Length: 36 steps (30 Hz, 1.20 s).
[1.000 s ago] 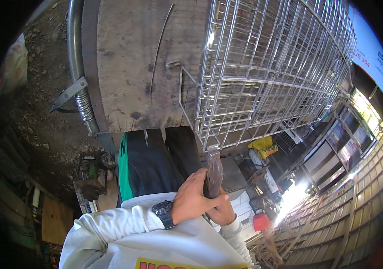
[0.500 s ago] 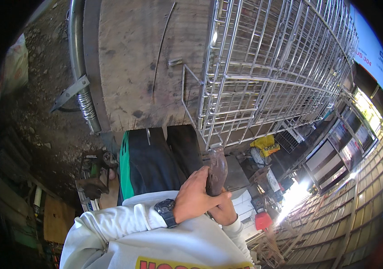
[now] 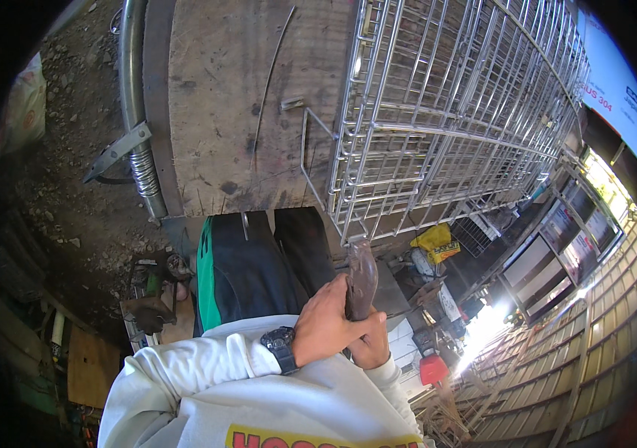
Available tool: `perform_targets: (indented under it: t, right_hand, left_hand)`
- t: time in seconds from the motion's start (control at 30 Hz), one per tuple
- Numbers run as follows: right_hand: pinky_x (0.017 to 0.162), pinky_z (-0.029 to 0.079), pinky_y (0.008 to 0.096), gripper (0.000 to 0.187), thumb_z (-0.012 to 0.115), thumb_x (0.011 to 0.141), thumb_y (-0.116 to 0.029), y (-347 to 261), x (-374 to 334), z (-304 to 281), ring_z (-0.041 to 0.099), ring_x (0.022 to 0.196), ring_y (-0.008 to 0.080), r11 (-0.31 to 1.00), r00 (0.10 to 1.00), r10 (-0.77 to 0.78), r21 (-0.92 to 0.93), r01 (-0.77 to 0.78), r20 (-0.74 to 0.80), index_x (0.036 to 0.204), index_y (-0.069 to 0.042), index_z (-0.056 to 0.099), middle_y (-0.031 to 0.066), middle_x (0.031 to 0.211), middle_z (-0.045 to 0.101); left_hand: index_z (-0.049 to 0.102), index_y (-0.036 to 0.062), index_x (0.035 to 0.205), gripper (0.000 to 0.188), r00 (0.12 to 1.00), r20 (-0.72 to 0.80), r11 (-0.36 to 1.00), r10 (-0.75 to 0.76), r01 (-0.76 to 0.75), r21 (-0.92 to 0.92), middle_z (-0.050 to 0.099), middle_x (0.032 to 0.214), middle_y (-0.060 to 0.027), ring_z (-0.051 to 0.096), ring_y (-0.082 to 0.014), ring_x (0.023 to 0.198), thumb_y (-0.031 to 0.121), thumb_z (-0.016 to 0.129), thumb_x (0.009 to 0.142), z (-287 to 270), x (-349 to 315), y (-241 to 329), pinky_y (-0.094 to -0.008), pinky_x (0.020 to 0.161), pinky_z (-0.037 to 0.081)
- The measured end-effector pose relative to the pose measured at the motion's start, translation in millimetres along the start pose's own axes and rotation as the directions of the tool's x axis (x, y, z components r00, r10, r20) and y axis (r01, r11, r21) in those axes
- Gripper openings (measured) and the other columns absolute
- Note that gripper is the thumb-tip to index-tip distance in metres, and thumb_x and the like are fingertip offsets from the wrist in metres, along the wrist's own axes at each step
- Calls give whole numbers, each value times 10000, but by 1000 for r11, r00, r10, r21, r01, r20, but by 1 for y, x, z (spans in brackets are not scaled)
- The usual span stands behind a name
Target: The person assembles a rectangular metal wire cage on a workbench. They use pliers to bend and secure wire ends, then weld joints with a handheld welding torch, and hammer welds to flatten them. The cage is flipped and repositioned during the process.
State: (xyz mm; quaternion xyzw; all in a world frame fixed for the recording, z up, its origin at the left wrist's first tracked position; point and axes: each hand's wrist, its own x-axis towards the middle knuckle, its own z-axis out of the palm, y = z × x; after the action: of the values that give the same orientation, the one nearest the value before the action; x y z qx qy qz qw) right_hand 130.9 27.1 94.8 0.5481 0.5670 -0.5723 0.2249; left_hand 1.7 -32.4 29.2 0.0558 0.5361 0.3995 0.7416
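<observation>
A dark brown, thick-handled hand tool points away from me, its narrow end close against the lower corner of a shiny wire cage. Its exact kind is hard to make out. My left hand, with a black watch on its wrist, is closed round the tool's near left side. My right hand grips the near end from the other side, its fingers partly hidden. Beside the cage corner, a bent wire loop reaches out over a worn wooden board.
A thin loose wire lies on the board. Left of it runs a metal pipe with a flat metal bracket. Dark trousers with a green stripe show below the board's edge. A yellow bag lies at the right.
The view has shifted slightly. Both hands keep their hold on the brown tool, whose narrow end stays at the cage corner.
</observation>
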Motion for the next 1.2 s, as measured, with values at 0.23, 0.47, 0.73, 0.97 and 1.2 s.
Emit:
perform_targets:
  t: [0.23, 0.47, 0.73, 0.97, 1.2]
  right_hand:
    - [895, 529, 384, 544, 678, 854, -193, -4, -1, 16, 705, 1030, 318, 999, 992, -23, -38, 19, -122, 1343, 19, 572, 194, 1140, 713]
    - [1077, 432, 372, 575, 677, 975, -326, 78, -30, -5, 582, 1234, 221, 744, 986, -86, 668, -31, 141, 1411, 28, 551, 149, 1295, 657]
    - [1014, 461, 357, 484, 642, 1013, -370, 158, 8, 23, 606, 1088, 169, 896, 973, -232, 384, 223, -23, 1313, 10, 626, 83, 1173, 699]
    - [1022, 475, 397, 367, 603, 987, -182, 106, -12, 22, 649, 1144, 274, 911, 937, -298, 239, 336, -180, 1294, 17, 630, 154, 1219, 707]
    - [900, 546, 425, 234, 693, 898, -83, 169, 47, 54, 703, 1017, 298, 853, 786, -423, 94, 513, -450, 1113, 3, 725, 174, 1057, 740]
  left_hand:
    - [606, 14, 1135, 495, 997, 0, 997, -78, 78, 2, 717, 981, -169, 717, -289, 906, 351, 821, 844, -4, -8, 1, -379, 844, 552]
    - [614, -10, 1032, 309, 974, -69, 975, 214, -210, 71, 692, 942, -119, 664, -234, 824, 142, 805, 842, 9, 1, -38, -351, 774, 538]
    - [677, 24, 1097, 211, 910, 390, 814, 141, -331, 478, 713, 1105, -123, 651, -228, 954, 135, 622, 927, -15, 34, -18, -361, 932, 540]
    - [524, -3, 1137, 307, 834, 233, 811, -499, 545, -213, 592, 1168, -144, 606, -313, 1150, 74, 529, 840, -22, 70, 4, -537, 959, 507]
    - [570, 28, 1057, 236, 906, 190, 904, -379, 406, -134, 649, 1232, -175, 604, -277, 1144, 87, 534, 832, -12, 55, -10, -463, 1018, 461]
